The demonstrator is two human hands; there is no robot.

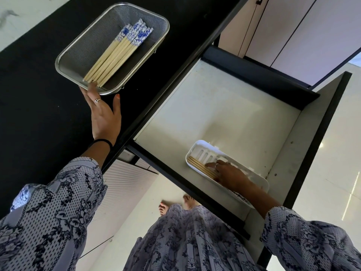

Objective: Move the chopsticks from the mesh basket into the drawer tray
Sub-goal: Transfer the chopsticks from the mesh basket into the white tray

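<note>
**Handling a loose bundle of light, slick sticks**

Reaching to the near rim of the basket (112,48), the left hand (104,114) is spread, fingers extended and thumb apart; its fingertips (93,86) touch the thin ends of the chopsticks (117,53) at the rim, but nothing is gripped. That bundle lies side by side along the basket's length, plain ends toward the person, blue-patterned ends at the far end. The basket stands on the dark worktop (39,94), beside the open drawer (224,106).

In the drawer, the right hand (228,175) rests palm-down in the white tray (201,147), fingers loosely flat over a few chopsticks (199,166) lying along the tray's near wall. Whether it pinches them or only presses them flat cannot be told.

These look like light, stiff, slender sticks, probably with a smooth finish, so they should weigh almost nothing but roll and fan apart easily. A single one pinched at its tip would likely swing. The better hold seems to be around the whole bundle, or several together, near mid-length where the plain shafts meet the patterned part, fingers under and thumb over, keeping them parallel. The mesh floor may snag the tips, so a lift rather than a drag looks wiser. They seem sturdy enough, though a drop would scatter them.
</note>
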